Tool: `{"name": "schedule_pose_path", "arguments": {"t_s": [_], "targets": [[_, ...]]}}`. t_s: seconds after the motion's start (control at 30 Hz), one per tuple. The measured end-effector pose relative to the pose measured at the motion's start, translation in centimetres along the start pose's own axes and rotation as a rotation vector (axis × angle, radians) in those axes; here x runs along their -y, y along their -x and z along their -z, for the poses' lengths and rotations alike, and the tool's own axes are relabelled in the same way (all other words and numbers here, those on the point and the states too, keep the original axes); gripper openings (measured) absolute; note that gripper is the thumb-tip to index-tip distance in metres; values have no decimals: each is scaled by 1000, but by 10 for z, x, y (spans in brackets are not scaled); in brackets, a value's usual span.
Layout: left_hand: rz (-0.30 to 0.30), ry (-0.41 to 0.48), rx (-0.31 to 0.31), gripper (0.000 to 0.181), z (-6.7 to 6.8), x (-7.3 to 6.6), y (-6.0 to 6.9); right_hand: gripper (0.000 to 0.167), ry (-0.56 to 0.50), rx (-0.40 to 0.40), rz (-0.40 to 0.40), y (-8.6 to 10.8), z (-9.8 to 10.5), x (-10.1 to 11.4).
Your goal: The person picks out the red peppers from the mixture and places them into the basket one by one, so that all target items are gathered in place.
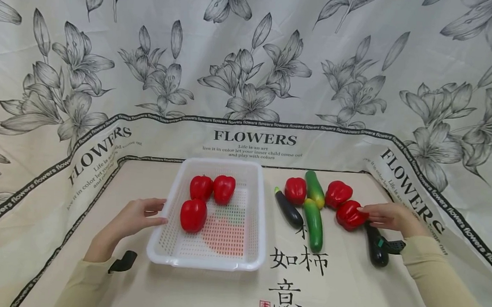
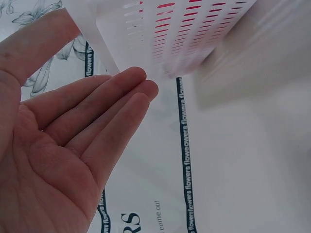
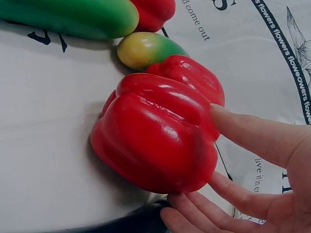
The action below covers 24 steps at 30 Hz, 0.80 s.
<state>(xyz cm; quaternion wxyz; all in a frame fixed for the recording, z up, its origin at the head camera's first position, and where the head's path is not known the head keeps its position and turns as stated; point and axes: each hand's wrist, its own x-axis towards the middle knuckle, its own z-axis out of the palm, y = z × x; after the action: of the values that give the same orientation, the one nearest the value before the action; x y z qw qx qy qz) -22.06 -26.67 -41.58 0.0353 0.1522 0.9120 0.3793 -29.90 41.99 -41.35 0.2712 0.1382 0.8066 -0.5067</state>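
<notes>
A white plastic basket (image 1: 164, 242) with slotted walls stands left of the middle and holds three red bell peppers (image 1: 193, 215). Beside its left wall is my left hand (image 1: 142, 217); in the left wrist view the fingers (image 2: 116, 109) are extended and grip nothing. On the right, my right hand (image 1: 388, 215) pinches the side of another red bell pepper (image 3: 153, 133). Its thumb (image 3: 243, 128) lies against the upper side and the other fingers reach under the lower edge. A dark eggplant (image 1: 376, 248) lies just below that hand, partly covered by it.
Close by are two more red bell peppers (image 1: 338, 194), a green cucumber-shaped vegetable (image 1: 314, 228) with a yellow end, a similar one (image 1: 313, 183) behind it, and a second eggplant (image 1: 288, 208). A flower-print cloth (image 1: 255, 147) rises at the table's back and sides.
</notes>
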Motion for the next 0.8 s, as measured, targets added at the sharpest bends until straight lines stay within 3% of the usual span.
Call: {"name": "schedule_pose_path", "arguments": {"t_s": [0.8], "targets": [[-13, 1, -12, 61, -2, 2, 0, 73, -37, -18, 10, 0, -16, -1]]}}
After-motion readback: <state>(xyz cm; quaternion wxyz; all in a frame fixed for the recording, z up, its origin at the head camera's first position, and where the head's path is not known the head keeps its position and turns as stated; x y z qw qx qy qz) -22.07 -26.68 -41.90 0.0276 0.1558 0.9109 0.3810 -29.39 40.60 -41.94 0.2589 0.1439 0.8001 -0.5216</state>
